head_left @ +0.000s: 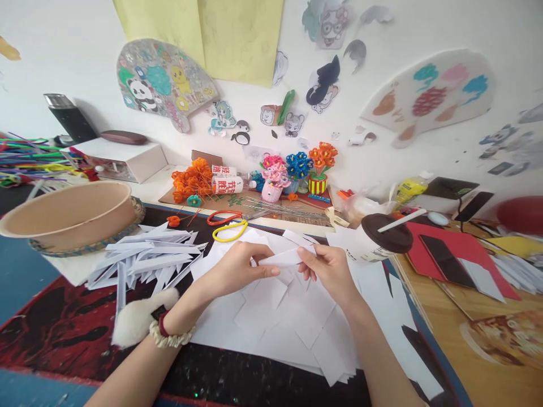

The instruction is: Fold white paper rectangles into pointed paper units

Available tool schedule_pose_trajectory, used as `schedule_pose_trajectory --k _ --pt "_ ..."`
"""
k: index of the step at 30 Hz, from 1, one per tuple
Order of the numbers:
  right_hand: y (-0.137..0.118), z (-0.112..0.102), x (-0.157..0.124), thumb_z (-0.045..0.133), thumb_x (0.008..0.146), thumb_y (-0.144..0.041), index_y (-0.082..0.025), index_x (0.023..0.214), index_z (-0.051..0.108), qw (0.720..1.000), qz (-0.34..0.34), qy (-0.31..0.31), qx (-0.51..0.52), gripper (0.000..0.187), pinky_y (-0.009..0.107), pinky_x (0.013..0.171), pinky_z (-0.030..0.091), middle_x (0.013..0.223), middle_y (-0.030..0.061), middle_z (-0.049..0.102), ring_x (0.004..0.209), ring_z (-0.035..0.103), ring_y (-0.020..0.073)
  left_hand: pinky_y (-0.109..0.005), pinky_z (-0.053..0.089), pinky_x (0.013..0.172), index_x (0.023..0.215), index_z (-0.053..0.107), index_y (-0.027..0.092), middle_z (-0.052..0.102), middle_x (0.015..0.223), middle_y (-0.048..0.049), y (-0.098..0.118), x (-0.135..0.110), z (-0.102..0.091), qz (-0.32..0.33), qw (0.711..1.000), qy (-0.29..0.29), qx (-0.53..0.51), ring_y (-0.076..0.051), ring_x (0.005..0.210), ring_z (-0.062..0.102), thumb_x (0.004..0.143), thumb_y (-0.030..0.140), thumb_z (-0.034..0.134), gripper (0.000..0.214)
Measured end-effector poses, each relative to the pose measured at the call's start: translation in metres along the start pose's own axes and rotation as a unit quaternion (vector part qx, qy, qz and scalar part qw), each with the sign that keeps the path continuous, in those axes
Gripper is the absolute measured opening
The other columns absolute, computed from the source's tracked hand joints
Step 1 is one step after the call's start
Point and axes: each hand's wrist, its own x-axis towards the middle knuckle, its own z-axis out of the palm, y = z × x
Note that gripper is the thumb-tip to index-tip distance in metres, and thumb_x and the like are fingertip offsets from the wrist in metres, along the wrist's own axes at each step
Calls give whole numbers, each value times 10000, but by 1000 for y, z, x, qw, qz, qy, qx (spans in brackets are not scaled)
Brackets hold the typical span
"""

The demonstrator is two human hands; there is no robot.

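Note:
Between my two hands is a narrow folded strip of white paper (pixel 285 258), held above a spread of loose white paper pieces (pixel 297 316). My left hand (pixel 244 263) pinches its left end between thumb and fingers. At the other end, my right hand (pixel 326 268) closes its thumb and fingertips on the strip. To the left lies a heap of folded white paper strips (pixel 148 257). Scissors with one red and one yellow handle (pixel 230 227) rest just beyond the papers. A fluffy white pad (pixel 144 319) lies by my left wrist.
A large tan bowl (pixel 68 217) stands at the left. On the right are a lidded drink cup with a straw (pixel 384 237) and a phone (pixel 447 260) on red paper. Pipe-cleaner flower pots (pixel 271 192) and orange flowers (pixel 193 181) line the back near the wall.

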Motion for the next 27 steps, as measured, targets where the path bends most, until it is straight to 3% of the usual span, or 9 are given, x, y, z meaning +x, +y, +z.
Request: schedule_pose_trajectory --k 6,10,16,21,27 --pt "-1 9 1 752 742 -419 -168 743 702 990 15 -62 125 256 255 469 467 650 34 684 534 612 146 -220 361 568 649 642 146 638 652 -10 7 4 17 -28 993 56 -101 -120 622 522 822 322 626 248" --pt "-2 15 1 725 769 -408 -163 733 699 990 27 -81 114 250 258 495 476 617 31 679 541 598 140 -217 351 526 667 645 141 648 652 -27 6 6 23 -53 984 63 -156 -123 602 514 813 360 634 263" --pt "-1 18 0 735 754 -406 -169 618 663 993 26 -46 105 283 243 446 426 548 3 627 478 559 122 -215 343 505 683 658 133 656 646 -36 8 5 25 -76 978 34 -193 -119 586 518 794 389 660 279" --pt "0 14 1 728 762 -377 -186 593 680 996 0 -22 90 259 267 490 460 544 11 640 502 574 143 -203 339 496 679 633 138 655 628 -17 12 4 26 -91 960 24 -264 -99 558 514 772 380 694 266" --pt "-1 5 2 730 768 -340 -186 588 684 994 -30 50 90 241 276 521 459 566 22 650 516 549 141 -205 343 499 627 593 132 674 619 -33 16 4 29 -118 948 12 -295 -91 542 498 738 360 729 287"
